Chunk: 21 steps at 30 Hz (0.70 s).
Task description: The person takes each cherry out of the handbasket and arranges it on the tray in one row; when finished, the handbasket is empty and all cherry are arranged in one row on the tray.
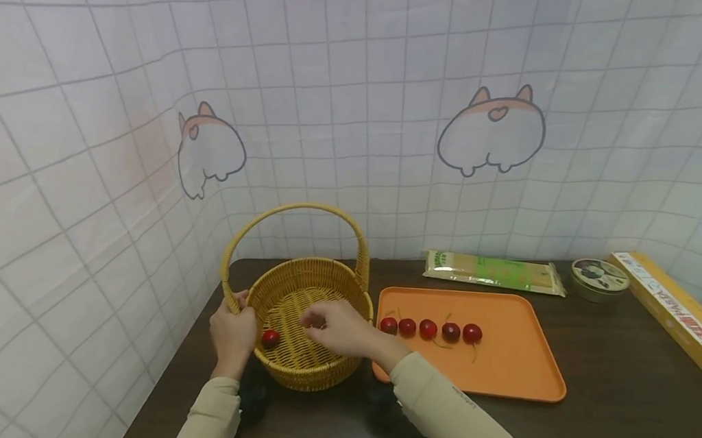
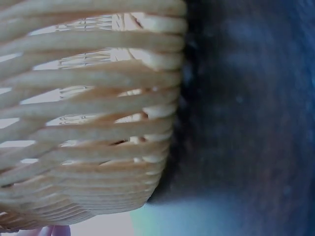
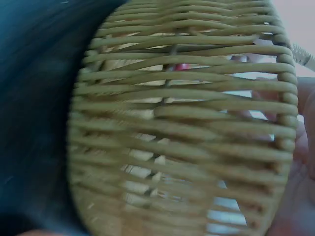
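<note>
A yellow woven basket with a tall arched handle stands on the table. At its left side my left hand grips the basket where handle and rim meet. My right hand is over the basket's inside, its fingers loosely bent, with nothing visible between them. One red cherry lies in the basket at the left, apart from the right hand. Several cherries with stems lie in a row on the orange tray. Both wrist views mostly show the basket's woven wall.
Behind the tray lies a clear-and-green packet of what look like noodles. A round tin and a long yellow pasta box stand to its right. The dark table meets a grid-patterned curtain at the back and left.
</note>
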Tool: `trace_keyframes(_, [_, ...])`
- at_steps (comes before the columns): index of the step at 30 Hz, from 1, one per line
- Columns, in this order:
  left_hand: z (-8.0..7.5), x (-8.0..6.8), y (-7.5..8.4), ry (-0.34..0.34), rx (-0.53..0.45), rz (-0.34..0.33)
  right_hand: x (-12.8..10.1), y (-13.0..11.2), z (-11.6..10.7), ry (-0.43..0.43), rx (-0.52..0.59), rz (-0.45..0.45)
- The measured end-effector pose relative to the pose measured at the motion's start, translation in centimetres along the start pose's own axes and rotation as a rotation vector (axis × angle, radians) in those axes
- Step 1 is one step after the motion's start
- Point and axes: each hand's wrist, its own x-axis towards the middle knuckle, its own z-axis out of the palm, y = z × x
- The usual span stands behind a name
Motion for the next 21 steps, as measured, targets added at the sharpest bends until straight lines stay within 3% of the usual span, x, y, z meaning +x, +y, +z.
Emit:
trace_keyframes(5, [-0.1, 0.0, 0.0, 0.005, -0.006, 0.002, 1.9, -0.2, 0.7, -0.025, 0.18, 0.024])
trace_keyframes(8, [0.0, 0.0, 0.1, 0.006, -0.016, 0.003, 2.7, -0.1, 1.2, -0.03, 0.222, 0.039])
trace_keyframes(21, [0.1, 0.0, 0.0, -0.005, -0.017, -0.003, 4.4, -0.1, 3.9, -0.107, -0.038, 0.065])
